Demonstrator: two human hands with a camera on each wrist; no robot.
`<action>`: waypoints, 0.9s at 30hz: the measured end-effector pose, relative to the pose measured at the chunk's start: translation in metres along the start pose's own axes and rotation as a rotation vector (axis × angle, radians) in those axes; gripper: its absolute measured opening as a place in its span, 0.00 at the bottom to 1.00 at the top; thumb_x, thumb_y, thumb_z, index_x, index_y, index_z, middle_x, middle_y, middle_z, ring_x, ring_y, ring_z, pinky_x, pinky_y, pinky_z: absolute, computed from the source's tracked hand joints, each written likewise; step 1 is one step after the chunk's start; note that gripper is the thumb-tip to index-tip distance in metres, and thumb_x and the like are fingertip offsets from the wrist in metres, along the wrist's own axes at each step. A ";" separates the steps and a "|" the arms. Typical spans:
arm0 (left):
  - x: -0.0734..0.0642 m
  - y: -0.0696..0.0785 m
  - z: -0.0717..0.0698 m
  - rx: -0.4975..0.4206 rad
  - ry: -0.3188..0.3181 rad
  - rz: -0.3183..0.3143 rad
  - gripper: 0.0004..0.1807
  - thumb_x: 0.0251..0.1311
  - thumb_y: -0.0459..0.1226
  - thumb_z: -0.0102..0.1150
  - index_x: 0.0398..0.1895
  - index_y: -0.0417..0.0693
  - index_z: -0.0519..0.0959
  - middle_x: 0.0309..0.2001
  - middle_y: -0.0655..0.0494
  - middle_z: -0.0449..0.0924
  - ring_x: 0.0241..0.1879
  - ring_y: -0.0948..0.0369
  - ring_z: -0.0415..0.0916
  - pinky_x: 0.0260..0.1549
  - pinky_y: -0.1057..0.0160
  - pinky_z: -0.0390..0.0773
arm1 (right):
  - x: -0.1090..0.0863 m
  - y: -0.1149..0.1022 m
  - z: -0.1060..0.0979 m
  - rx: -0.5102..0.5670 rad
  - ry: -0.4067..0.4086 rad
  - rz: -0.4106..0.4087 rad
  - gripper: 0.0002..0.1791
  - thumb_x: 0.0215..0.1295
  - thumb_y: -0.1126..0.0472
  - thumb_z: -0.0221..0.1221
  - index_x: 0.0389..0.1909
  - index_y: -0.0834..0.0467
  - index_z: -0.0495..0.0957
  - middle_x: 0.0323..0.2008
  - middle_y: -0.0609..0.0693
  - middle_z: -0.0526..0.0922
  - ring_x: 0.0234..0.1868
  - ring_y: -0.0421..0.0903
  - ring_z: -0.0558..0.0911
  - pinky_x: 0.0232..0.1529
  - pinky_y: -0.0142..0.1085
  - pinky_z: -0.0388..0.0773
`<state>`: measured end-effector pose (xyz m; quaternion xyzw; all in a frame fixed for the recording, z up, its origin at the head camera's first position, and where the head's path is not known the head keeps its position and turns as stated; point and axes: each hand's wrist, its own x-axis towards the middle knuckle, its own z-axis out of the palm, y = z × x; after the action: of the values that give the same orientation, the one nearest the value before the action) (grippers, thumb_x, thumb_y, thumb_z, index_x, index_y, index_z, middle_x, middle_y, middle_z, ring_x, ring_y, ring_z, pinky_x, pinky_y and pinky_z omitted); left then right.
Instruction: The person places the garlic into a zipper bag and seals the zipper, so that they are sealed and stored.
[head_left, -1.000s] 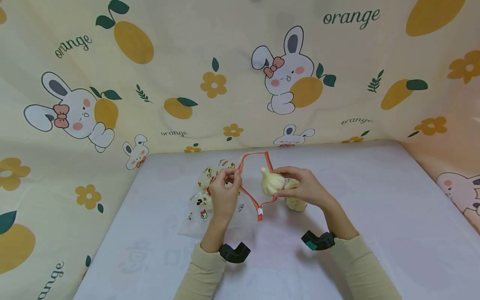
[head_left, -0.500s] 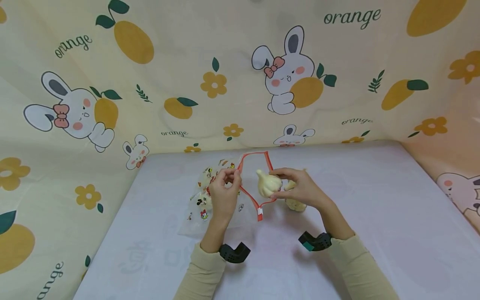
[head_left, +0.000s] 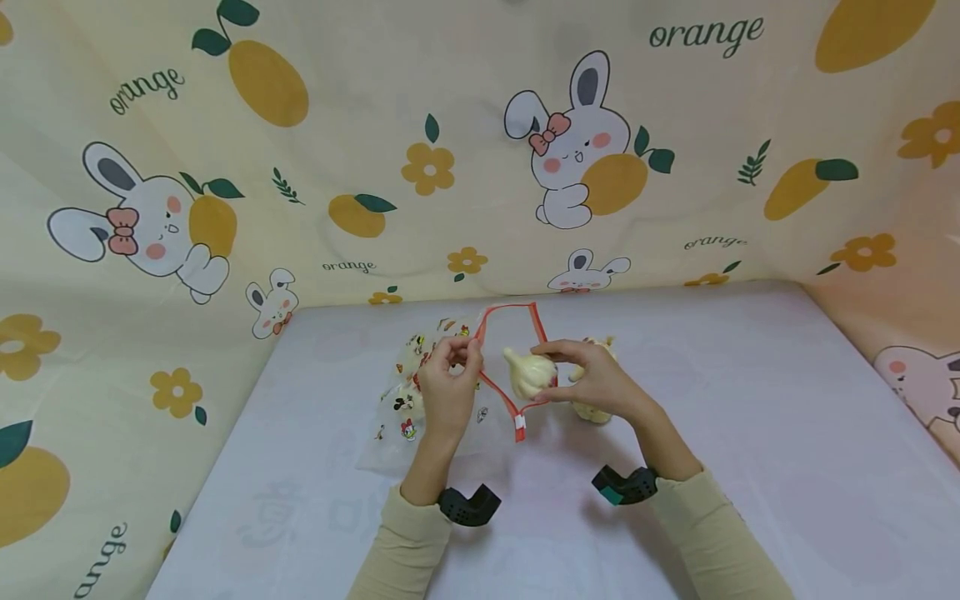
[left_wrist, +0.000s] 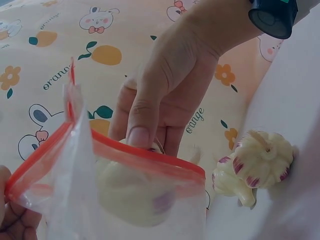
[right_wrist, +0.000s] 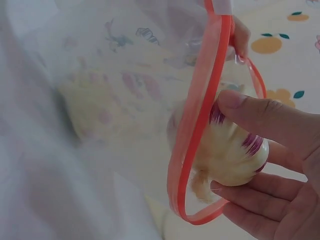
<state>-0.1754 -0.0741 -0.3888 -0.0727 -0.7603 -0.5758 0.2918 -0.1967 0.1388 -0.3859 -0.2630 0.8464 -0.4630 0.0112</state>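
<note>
A clear zip bag (head_left: 468, 437) with a red-edged mouth and cartoon prints lies on the table, its mouth spread apart. My left hand (head_left: 448, 387) pinches the left side of that red rim. Between thumb and fingers, my right hand (head_left: 606, 382) grips a garlic bulb (head_left: 529, 377), white with purple streaks. In the right wrist view the held bulb (right_wrist: 232, 150) is at the bag's mouth, partly past the red rim (right_wrist: 200, 110). A blurred second garlic bulb (right_wrist: 92, 105) shows through the plastic, inside the bag.
Two more garlic bulbs, one nearer (left_wrist: 264, 159) and one beside it (left_wrist: 231, 180), lie touching on the table to the right of the bag. My right hand partly hides them in the head view. A patterned cloth wall (head_left: 465, 208) stands behind the white table (head_left: 300, 417).
My right hand has moved left with the garlic bulb, bringing it into the bag's mouth, and the bulb's stem has tipped left. The left hand and bag have stayed in place.
</note>
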 end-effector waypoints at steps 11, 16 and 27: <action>0.000 0.001 0.000 -0.015 -0.002 -0.011 0.06 0.61 0.32 0.57 0.34 0.37 0.80 0.24 0.43 0.81 0.27 0.69 0.74 0.25 0.71 0.73 | -0.003 0.001 -0.002 -0.038 -0.013 0.002 0.31 0.46 0.61 0.73 0.55 0.62 0.77 0.52 0.59 0.84 0.55 0.56 0.81 0.61 0.56 0.73; 0.001 0.003 -0.001 -0.019 -0.005 -0.011 0.06 0.61 0.32 0.57 0.34 0.37 0.80 0.24 0.42 0.81 0.27 0.70 0.73 0.25 0.75 0.71 | -0.007 0.005 -0.004 -0.065 -0.001 -0.020 0.30 0.47 0.61 0.73 0.54 0.62 0.78 0.51 0.58 0.84 0.54 0.56 0.82 0.58 0.53 0.76; 0.001 0.003 0.000 -0.015 -0.001 0.000 0.06 0.62 0.32 0.57 0.33 0.36 0.80 0.24 0.42 0.81 0.26 0.67 0.75 0.27 0.75 0.72 | -0.017 0.014 -0.010 -0.044 0.027 -0.026 0.27 0.48 0.63 0.72 0.51 0.64 0.79 0.48 0.60 0.85 0.51 0.57 0.83 0.53 0.51 0.80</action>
<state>-0.1747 -0.0739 -0.3861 -0.0753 -0.7562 -0.5814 0.2907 -0.1909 0.1600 -0.3947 -0.2677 0.8530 -0.4479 -0.0120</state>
